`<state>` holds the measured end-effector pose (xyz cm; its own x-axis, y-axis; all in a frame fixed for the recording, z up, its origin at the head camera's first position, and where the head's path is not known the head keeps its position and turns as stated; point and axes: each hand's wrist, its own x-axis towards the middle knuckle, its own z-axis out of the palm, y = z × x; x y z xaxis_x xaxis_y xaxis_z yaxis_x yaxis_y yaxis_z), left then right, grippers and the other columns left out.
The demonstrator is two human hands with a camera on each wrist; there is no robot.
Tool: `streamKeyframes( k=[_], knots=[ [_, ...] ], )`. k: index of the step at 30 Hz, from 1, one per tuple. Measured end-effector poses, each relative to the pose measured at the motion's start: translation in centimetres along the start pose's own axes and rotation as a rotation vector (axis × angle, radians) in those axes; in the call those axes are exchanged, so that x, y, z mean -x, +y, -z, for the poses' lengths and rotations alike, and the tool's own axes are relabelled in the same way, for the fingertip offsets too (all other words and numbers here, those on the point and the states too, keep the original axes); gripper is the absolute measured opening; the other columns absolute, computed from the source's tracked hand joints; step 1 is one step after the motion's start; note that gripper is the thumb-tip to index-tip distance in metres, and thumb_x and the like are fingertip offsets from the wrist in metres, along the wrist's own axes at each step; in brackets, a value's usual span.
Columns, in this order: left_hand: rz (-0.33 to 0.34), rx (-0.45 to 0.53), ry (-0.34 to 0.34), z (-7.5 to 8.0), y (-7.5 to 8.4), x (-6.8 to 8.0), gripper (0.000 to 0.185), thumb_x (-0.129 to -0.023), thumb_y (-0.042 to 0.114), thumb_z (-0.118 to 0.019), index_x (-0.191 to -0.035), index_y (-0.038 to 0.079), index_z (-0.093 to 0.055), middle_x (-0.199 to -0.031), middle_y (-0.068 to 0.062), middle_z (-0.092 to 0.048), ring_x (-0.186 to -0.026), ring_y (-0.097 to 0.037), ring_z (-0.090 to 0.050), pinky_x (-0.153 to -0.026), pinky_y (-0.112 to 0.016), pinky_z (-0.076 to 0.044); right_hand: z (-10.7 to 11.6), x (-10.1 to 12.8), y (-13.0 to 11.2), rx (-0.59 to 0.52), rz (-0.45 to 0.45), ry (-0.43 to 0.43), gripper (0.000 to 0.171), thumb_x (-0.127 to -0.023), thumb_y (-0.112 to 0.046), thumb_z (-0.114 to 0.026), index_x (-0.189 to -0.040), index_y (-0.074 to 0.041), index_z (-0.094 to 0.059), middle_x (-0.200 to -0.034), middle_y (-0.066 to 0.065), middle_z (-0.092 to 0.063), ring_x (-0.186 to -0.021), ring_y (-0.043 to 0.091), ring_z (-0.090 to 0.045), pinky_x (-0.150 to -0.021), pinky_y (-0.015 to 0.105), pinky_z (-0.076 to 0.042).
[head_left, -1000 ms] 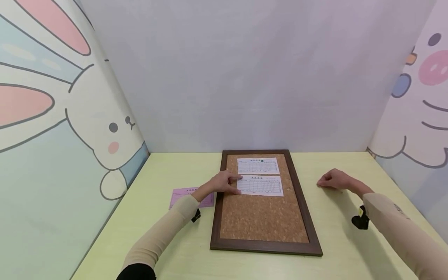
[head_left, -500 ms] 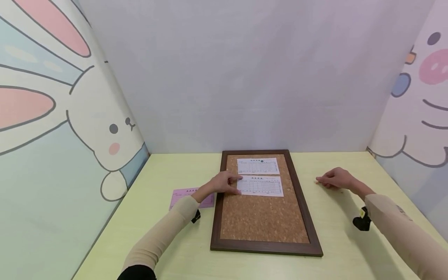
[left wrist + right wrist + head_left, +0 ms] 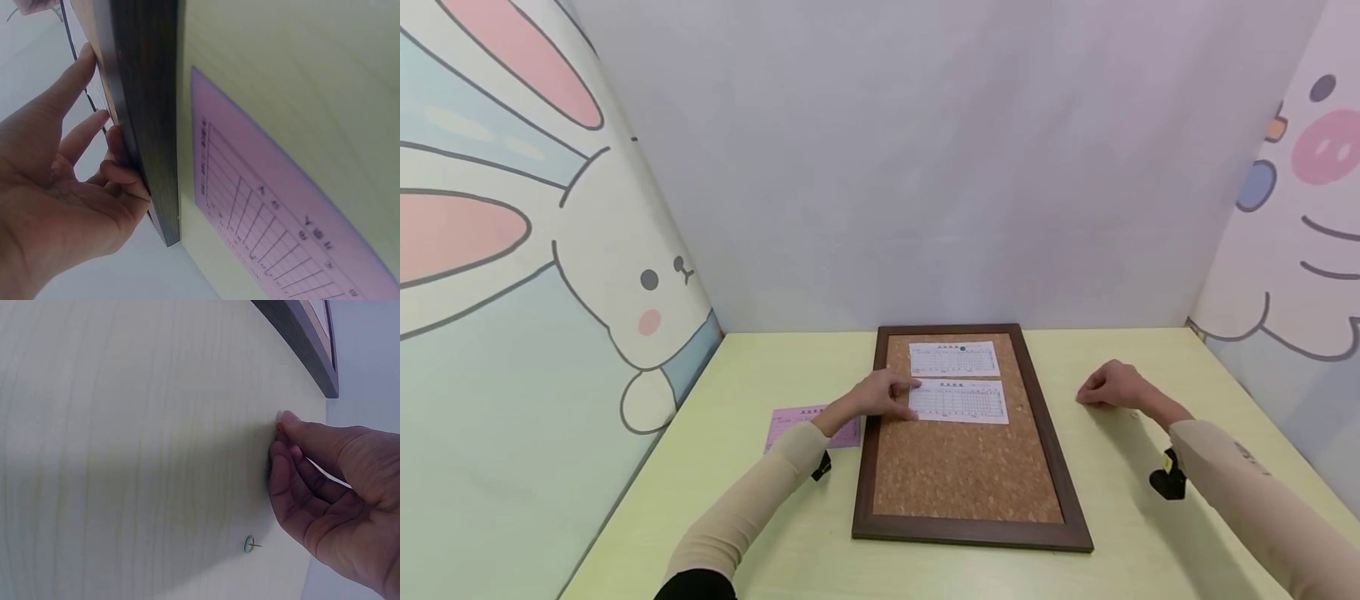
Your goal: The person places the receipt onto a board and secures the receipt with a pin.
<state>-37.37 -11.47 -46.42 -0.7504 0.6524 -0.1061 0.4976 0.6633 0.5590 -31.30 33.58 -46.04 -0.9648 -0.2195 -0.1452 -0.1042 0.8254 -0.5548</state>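
the cork board (image 3: 967, 467) lies flat on the table (image 3: 752, 367). two white slips are on it. the upper slip (image 3: 954, 358) seems done: a green pin (image 3: 962, 348) sits at its top edge. the lower slip (image 3: 959, 401) lies just below it, and no pin shows on it.

the left hand (image 3: 880, 394) reaches over the board's left frame, its straight fingers (image 3: 81, 65) pressing the lower slip's left end to the cork. nothing is clamped in that hand; it only pins the paper flat.

the right hand (image 3: 1108, 387) rests on the table well right of the board, its fingertips (image 3: 289, 420) drawn together at the tabletop. something small and reddish shows at the tips, likely a pin, but i cannot tell for sure that it is pinched. a loose green pin (image 3: 250, 544) lies on the table beside that hand.

a pink slip (image 3: 808, 423) waits on the table left of the board, partly under the left forearm.

by my judgement, about a third is done: one slip fixed, one held in place awaiting a pin, one untouched.
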Motion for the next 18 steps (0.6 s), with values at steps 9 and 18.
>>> streamKeyframes(
  k=[9, 18],
  knots=[
    [-0.008, 0.003, -0.006, 0.1, 0.1, 0.0, 0.067, -0.084, 0.033, -0.086, -0.142, 0.012, -0.061, -0.079, 0.001, -0.05, -0.071, -0.011, -0.041, -0.06, -0.022, -0.033, 0.7, 0.3, -0.8, 0.018, 0.019, -0.072, 0.017, -0.093, -0.013, -0.074, -0.092, 0.003, -0.078, -0.076, 0.004, -0.075, -0.063, 0.009, -0.059, -0.061, 0.027, -0.047],
    [-0.018, -0.005, -0.006, 0.0, 0.0, 0.1, 0.066, -0.085, 0.033, -0.085, -0.142, 0.011, -0.061, -0.079, -0.001, -0.051, -0.072, -0.01, -0.04, -0.06, -0.021, -0.032, -0.4, -1.4, -3.9, -0.03, 0.126, -0.043, 0.015, -0.098, -0.005, -0.065, -0.092, 0.007, -0.071, -0.075, 0.009, -0.07, -0.068, 0.012, -0.059, -0.059, 0.024, -0.047]
  ],
)
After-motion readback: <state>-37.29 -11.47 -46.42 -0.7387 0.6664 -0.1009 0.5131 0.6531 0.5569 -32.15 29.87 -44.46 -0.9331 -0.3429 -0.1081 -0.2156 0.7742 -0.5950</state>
